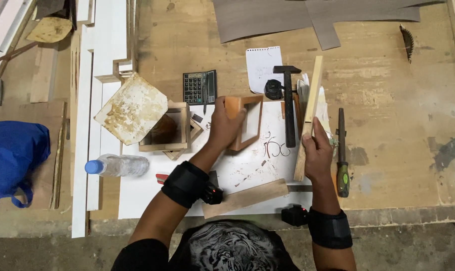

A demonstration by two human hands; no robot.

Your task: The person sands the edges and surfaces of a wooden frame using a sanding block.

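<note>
Beside the hammer (288, 103), left fingers (226, 125) clamped on a wooden frame (247, 120), right fingers (315, 135) on a wood strip (310, 100).

Bare bench right of the screwdriver (342, 155); hammer (288, 103) blocks between the hands.

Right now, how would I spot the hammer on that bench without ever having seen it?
Find the white board on the wooden bench. At its far edge, beside the notepad, lies the hammer. It is all dark, with a square head, unlike the green-handled screwdriver further right.
</note>
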